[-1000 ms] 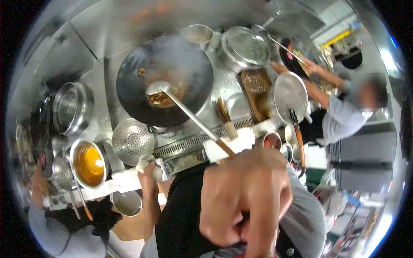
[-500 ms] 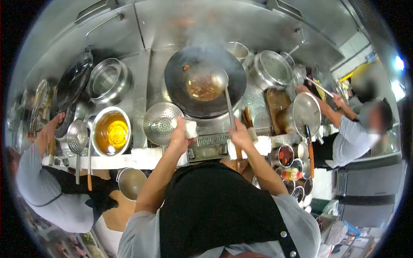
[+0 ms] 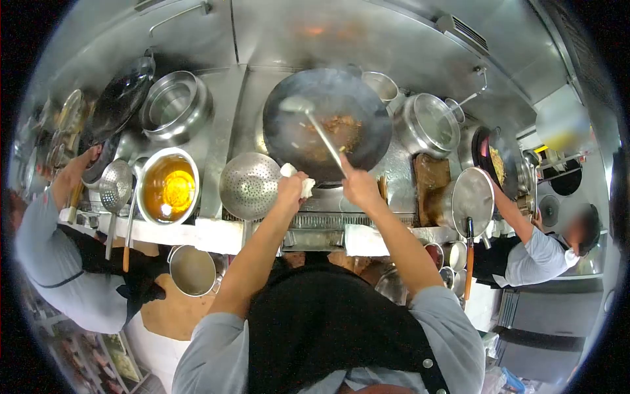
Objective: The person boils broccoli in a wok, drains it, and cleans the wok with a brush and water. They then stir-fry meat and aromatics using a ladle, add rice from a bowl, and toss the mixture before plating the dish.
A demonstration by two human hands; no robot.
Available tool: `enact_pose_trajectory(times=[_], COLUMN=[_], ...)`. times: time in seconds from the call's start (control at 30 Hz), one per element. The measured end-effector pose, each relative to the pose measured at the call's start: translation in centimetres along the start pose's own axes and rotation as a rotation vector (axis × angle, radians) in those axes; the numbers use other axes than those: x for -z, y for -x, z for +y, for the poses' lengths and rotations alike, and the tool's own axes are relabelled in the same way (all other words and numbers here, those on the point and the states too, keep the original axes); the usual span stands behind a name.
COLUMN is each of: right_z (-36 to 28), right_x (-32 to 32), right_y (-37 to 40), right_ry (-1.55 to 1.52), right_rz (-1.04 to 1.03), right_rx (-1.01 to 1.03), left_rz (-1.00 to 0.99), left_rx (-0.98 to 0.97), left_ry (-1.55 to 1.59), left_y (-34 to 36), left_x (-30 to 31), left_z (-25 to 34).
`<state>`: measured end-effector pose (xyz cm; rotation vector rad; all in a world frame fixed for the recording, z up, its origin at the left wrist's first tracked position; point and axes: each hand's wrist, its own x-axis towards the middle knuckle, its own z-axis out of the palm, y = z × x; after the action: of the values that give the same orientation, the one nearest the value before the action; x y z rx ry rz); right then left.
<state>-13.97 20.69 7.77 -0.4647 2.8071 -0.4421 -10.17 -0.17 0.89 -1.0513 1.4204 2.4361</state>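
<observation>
A large dark wok (image 3: pixel 375 141) sits on the stove in front of me, with browned food (image 3: pixel 340 131) steaming in its right half. My right hand (image 3: pixel 359 188) is closed around the handle of a ladle (image 3: pixel 323 136), whose bowl is over the wok's left side. At the wok's near left edge, my left hand (image 3: pixel 291 190) grips a folded white cloth (image 3: pixel 307 188); the part of the rim under the cloth is hidden. A perforated metal strainer (image 3: pixel 248 187) rests just left of that hand.
A bowl of amber oil (image 3: pixel 153 190) stands left of the strainer. Metal pots (image 3: pixel 176 105) and another pot (image 3: pixel 430 125) flank the wok. A fine-mesh strainer (image 3: pixel 474 197) lies at right. One person (image 3: pixel 85 282) works at left, another (image 3: pixel 531 256) at right.
The ladle has swung from the wok's right side to its left. The food now lies farther right in the wok. The person at right has a pan of food tilted up.
</observation>
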Motion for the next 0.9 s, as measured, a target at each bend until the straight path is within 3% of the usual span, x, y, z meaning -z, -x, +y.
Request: enact_pose_trajectory(times=[0.13, 0.23, 0.33, 0.37, 0.47, 0.5, 0.63, 0.73, 0.8, 0.9], right_z=[2.5, 5.3, 2.6, 6.5, 1.7, 2.1, 2.1, 0.7, 0.2, -0.1], right_x=[0.0, 0.0, 3.2, -0.6, 3.9, 3.1, 0.9, 2.0, 2.1, 3.4], right_y=[9.8, 15.3, 16.0, 14.5, 13.1, 12.8, 18.0, 22.7, 24.5, 23.8], right_ry=[-0.174, -0.317, -0.421, -0.299, -0.025, 0.073, -0.262, -0.644, -0.764, -0.687], right_rz=[0.000, 0.013, -0.184, 0.048, -0.121, -0.092, 0.052, 0.052, 0.049, 0.140], right_rx=[0.016, 0.135, -0.105, 0.167, -0.200, -0.180, -0.045, 0.005, -0.014, -0.055], left_rz=[-0.019, -0.015, -0.027, -0.058, -0.118, -0.104, -0.091, -0.091, -0.096, -0.113], left_rx=[-0.018, 0.002, -0.026, -0.018, -0.159, -0.159, -0.034, -0.019, 0.077, 0.115], left_ry=[0.000, 0.072, 0.068, 0.032, 0.107, 0.023, -0.215, -0.236, 0.015, 0.027], left_y=[-3.4, 2.3, 3.3, 2.9, 0.4, 2.6, 8.8, 12.5, 12.4, 12.4], left_x=[0.6, -0.5, -0.6, 0.3, 4.5, 6.3, 14.0, 11.8, 6.1, 2.0], left_z=[-2.2, -0.2, 0.0, -0.4, -5.0, -5.7, -9.2, -4.0, 1.3, 4.0])
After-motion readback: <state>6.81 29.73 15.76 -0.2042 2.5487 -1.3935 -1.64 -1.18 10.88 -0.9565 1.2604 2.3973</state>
